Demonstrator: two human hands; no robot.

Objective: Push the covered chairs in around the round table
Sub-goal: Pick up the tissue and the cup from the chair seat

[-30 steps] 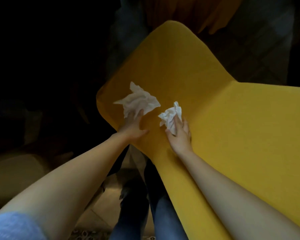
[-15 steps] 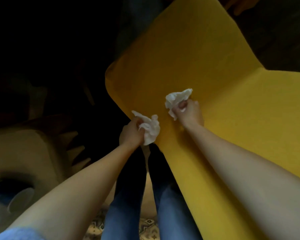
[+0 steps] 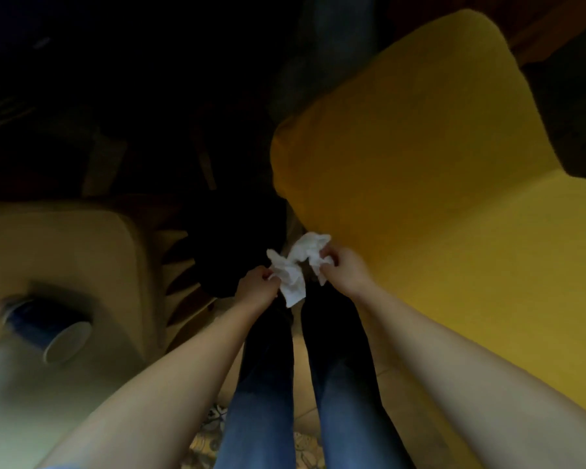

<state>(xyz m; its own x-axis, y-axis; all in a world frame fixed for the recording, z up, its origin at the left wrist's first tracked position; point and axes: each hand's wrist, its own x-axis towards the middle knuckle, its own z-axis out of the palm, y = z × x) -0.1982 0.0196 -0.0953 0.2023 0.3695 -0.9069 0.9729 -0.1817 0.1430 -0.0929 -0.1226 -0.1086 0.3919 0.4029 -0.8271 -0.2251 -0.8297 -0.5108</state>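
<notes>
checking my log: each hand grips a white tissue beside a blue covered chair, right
Not quite: the chair is yellow, not blue, as the head view shows. The left hand and right hand do each grip a white tissue beside it.

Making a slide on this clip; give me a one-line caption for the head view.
By the yellow covered chair, the left hand and right hand each grip crumpled white tissue.

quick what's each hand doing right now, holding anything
left hand: closed, gripping a crumpled white tissue
right hand: closed, gripping a second tissue
</notes>
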